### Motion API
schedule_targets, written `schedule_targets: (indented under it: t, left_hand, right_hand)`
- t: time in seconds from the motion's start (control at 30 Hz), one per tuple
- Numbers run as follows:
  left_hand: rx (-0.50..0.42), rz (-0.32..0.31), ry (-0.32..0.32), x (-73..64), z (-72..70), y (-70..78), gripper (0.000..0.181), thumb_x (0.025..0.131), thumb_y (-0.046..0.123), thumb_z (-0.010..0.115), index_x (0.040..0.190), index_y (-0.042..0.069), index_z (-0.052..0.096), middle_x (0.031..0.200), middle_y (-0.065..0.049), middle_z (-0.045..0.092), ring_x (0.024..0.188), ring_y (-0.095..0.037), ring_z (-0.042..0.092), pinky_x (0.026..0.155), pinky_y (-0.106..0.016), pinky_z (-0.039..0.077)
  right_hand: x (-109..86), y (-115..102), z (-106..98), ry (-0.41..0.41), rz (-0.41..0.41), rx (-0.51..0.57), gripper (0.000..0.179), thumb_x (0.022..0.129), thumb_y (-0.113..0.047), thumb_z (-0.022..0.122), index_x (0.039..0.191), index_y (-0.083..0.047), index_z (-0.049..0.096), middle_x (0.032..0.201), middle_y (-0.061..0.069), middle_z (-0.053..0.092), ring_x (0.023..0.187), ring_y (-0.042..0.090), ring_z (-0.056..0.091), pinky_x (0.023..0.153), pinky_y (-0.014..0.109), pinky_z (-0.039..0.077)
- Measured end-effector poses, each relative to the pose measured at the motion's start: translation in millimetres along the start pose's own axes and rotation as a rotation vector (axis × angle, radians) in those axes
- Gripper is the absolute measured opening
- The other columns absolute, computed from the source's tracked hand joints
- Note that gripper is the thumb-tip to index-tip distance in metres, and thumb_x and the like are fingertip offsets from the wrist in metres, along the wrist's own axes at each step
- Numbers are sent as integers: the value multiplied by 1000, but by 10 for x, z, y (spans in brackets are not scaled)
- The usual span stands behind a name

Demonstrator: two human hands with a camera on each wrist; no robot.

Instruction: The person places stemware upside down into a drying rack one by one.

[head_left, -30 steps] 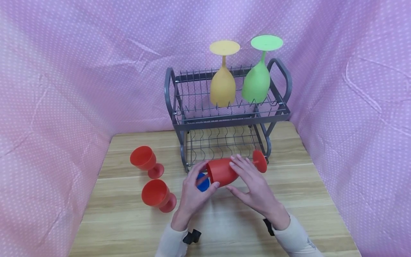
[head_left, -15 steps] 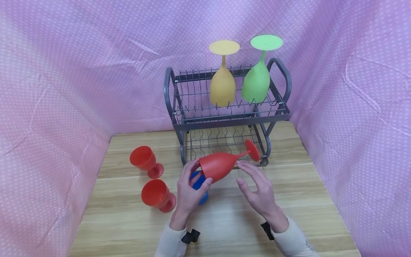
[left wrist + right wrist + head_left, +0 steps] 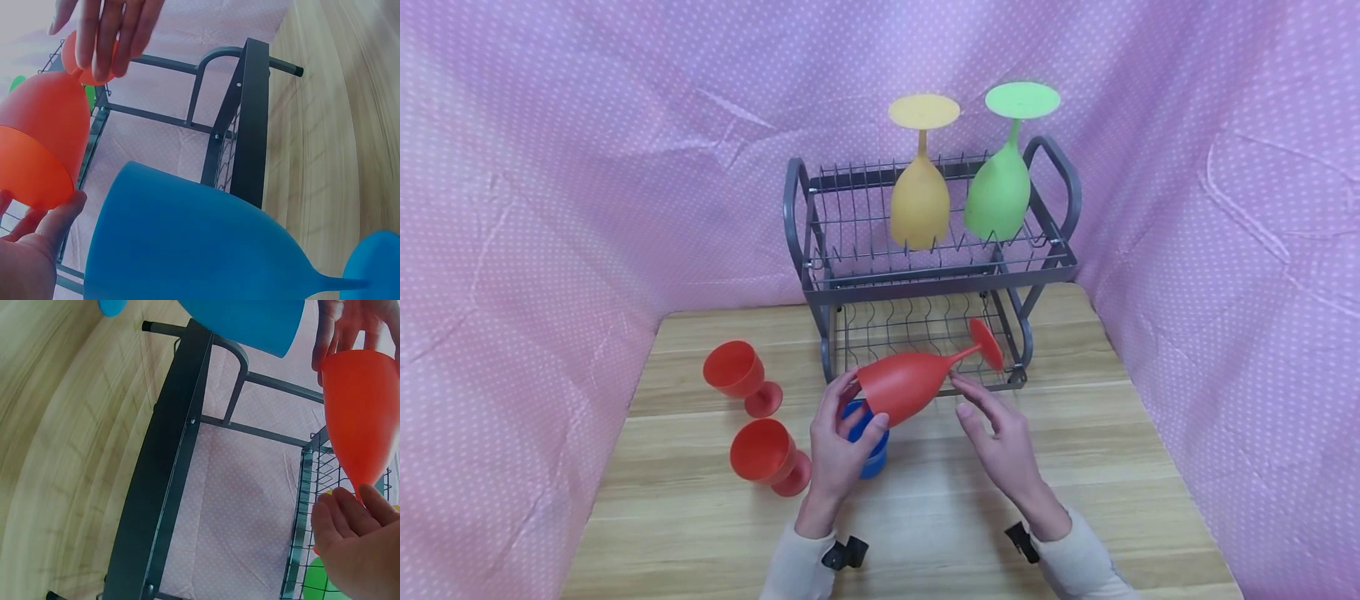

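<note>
A red plastic wine glass (image 3: 904, 385) is held tilted in the air, its rim toward the left and its foot toward the upper right. My left hand (image 3: 837, 450) grips it around the rim, thumb on the near side. My right hand (image 3: 1006, 454) is by the narrow end of the bowl, fingertips right at the stem and thumb apart from the glass. In the right wrist view, the fingers (image 3: 350, 515) overlap the stem. A blue wine glass (image 3: 187, 244) stands on the table beneath, partly hidden by my left hand in the head view.
A grey two-tier dish rack (image 3: 940, 283) stands behind, with a yellow wine glass (image 3: 920, 204) and a green wine glass (image 3: 1000, 196) upside down on its top tier. Two shorter red goblets (image 3: 733, 371) stand at the left of the wooden table (image 3: 1120, 500).
The red wine glass has moved left and up, its foot tipping upward. My right hand has slipped off the bowl toward the stem, and more of the blue glass shows.
</note>
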State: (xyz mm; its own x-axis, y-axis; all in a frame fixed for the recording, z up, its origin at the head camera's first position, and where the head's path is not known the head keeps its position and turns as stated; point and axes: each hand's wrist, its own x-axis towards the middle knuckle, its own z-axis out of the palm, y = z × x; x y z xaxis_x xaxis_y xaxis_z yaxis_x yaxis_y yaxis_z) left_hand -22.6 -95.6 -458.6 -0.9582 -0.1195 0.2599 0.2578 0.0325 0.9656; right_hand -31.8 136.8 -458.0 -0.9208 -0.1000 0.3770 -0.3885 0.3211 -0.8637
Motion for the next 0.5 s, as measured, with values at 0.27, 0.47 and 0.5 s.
schedule_targets:
  t: [0.27, 0.47, 0.5]
  left_hand:
    - [-58, -17, -12, -14, 7, -6, 70, 90, 8, 77, 151, -2, 43, 148, -10, 52, 133, -36, 55, 93, -44, 58]
    - [-93, -16, -25, -15, 15, -15, 67, 92, 8, 76, 151, 3, 45, 149, -11, 51, 134, -37, 54, 92, -42, 59]
    - [-97, -19, -26, -16, 17, -14, 67, 92, 9, 76, 152, 5, 46, 149, -11, 50, 134, -37, 54, 92, -41, 59]
  right_hand:
    - [40, -13, 30, -69, 218, 178, 41, 107, -15, 57, 147, -4, 56, 147, 12, 59, 135, 29, 56, 103, 20, 48]
    - [85, -16, 56, -61, 298, 220, 45, 109, -25, 55, 150, -6, 53, 149, 10, 57, 133, 27, 58, 104, 24, 48]
    - [92, -17, 62, -58, 308, 233, 46, 109, -25, 54, 150, -6, 53, 149, 10, 57, 132, 27, 59, 104, 25, 49]
